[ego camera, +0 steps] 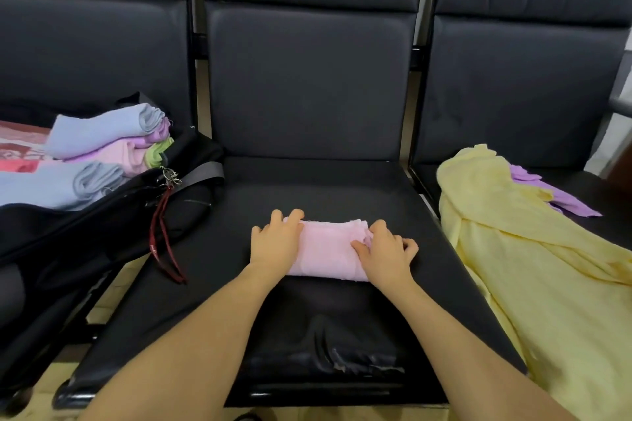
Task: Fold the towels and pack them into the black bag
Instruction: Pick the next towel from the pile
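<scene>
Pressing the folded pink towel (328, 249) flat on the seat (342, 188), left hand (275, 243) and right hand (386, 251) rest open, fingers gripping nothing. Next move, likely: grip it and transfer it into the black bag (102, 215).

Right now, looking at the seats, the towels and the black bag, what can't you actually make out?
- Open black fabric bag, head view: its left end runs off the frame's left edge, and the stacked folded towels hide its inside.
- Folded pink towel: both ends lie under the left hand and right hand.
- Purple cloth: mostly buried beneath the crumpled yellow towel.
- That yellow towel's far side is cut off by the right edge.
</scene>
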